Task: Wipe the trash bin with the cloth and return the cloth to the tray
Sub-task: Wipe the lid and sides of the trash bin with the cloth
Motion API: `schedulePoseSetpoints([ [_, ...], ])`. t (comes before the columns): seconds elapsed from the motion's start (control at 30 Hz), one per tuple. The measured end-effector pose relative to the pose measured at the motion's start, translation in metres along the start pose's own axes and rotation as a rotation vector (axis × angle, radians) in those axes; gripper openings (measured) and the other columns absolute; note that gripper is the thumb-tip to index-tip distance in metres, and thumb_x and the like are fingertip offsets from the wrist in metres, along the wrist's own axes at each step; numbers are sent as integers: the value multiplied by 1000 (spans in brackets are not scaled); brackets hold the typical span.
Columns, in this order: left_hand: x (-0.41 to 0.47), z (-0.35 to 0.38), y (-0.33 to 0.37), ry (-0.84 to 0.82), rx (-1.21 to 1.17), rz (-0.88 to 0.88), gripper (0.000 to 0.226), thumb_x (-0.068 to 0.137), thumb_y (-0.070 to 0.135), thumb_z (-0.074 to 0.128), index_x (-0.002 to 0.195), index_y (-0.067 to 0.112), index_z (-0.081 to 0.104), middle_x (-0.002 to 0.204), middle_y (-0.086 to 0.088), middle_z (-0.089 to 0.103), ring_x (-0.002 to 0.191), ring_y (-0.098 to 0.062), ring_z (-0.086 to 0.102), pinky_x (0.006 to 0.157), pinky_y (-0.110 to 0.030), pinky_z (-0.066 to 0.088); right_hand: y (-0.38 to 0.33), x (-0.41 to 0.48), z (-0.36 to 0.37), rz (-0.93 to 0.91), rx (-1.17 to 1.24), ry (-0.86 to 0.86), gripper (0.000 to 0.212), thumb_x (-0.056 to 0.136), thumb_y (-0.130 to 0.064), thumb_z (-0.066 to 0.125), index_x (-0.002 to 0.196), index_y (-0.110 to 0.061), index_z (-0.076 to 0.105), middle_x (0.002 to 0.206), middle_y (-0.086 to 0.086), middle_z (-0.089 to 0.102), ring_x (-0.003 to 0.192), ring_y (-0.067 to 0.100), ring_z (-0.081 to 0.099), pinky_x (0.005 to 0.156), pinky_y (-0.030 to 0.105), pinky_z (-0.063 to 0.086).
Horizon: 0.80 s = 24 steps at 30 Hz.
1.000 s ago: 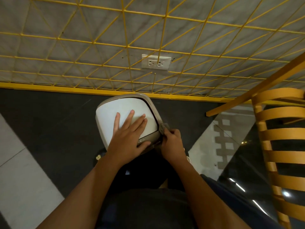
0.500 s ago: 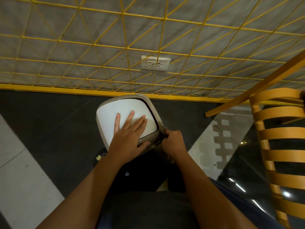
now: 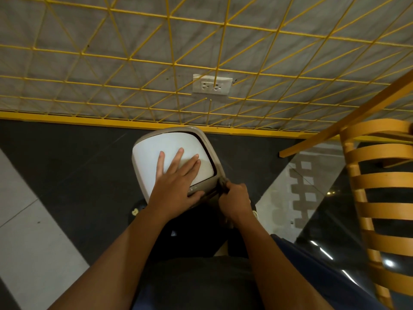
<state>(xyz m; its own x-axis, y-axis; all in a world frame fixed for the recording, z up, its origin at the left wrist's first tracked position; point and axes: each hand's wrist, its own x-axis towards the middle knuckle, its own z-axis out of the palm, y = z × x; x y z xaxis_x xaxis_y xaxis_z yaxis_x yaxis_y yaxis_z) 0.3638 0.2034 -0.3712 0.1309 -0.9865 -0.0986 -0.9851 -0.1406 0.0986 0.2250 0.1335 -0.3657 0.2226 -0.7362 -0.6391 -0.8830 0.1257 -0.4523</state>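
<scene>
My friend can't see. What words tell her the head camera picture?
A left hand lies flat on a bin while the right hand grips a cloth against its rim. Behind is a wall with a socket; a chair stands right.

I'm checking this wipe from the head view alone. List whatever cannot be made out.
The cloth: mostly hidden inside the right hand; only a dark tuft shows, head view.
The trash bin: sides and base hidden beneath its own top and the left hand, head view.
The tray: nowhere in the head view.
The wooden chair: cut off by the right edge.
</scene>
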Motion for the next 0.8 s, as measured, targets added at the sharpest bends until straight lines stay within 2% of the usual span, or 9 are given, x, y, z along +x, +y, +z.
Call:
schedulePoseSetpoints([
  [0.13,-2,-2,1,1,-37,-1,74,81,57,44,143,19,32,152,2,27,143,-27,10,106,-49,-17,5,-4,6,-12,27,21,37,85,4,40,116,-4,58,117,15,49,105,32,53,100,37,45],
  [0.27,-1,-3,2,-17,-50,1,74,86,56,44,147,24,17,156,8,11,144,-22,-6,104,-47,-24,-6,8,-3,-33,1,72,29,85,4,42,108,1,61,123,15,40,96,26,50,94,24,40],
  [0.33,0,-2,1,-23,-55,-10,73,85,56,45,146,22,22,155,6,17,144,-24,-1,104,-48,-22,-12,15,-7,-43,-15,89,26,85,2,45,106,2,60,124,16,38,99,28,53,95,28,44],
  [0.37,0,-3,1,-22,-54,-7,72,83,57,46,144,20,30,153,3,25,144,-27,8,105,-50,-18,-14,16,-7,-38,-20,89,26,86,1,45,107,2,59,125,15,37,100,29,53,96,31,45],
  [0.43,0,-3,0,-43,-4,8,72,75,57,48,134,16,47,142,-2,45,137,-33,30,105,-57,-1,-11,15,-4,-27,-11,77,30,87,3,44,114,1,56,127,14,36,100,27,53,98,30,44],
  [0.5,1,-1,0,8,46,35,70,69,56,51,125,14,57,132,-4,56,128,-36,44,101,-61,10,-5,9,1,-14,22,72,35,87,4,42,119,-2,54,127,14,37,98,25,50,100,28,43],
  [0.63,3,0,0,69,55,87,68,67,54,54,121,13,59,130,-5,58,125,-36,47,99,-62,12,2,-6,18,30,90,136,40,88,5,41,126,-3,49,128,16,37,104,29,51,101,35,44],
  [0.7,2,0,0,56,42,91,68,66,54,55,121,14,60,130,-5,58,124,-36,48,99,-63,13,4,-15,31,24,70,173,43,89,4,40,131,-5,44,129,15,35,107,26,49,102,31,42],
  [0.8,3,0,-2,46,31,86,69,66,55,55,121,14,60,129,-6,58,124,-36,49,99,-62,14,6,-23,46,-23,81,234,40,90,3,40,129,-2,45,126,13,37,97,17,45,99,25,42],
])
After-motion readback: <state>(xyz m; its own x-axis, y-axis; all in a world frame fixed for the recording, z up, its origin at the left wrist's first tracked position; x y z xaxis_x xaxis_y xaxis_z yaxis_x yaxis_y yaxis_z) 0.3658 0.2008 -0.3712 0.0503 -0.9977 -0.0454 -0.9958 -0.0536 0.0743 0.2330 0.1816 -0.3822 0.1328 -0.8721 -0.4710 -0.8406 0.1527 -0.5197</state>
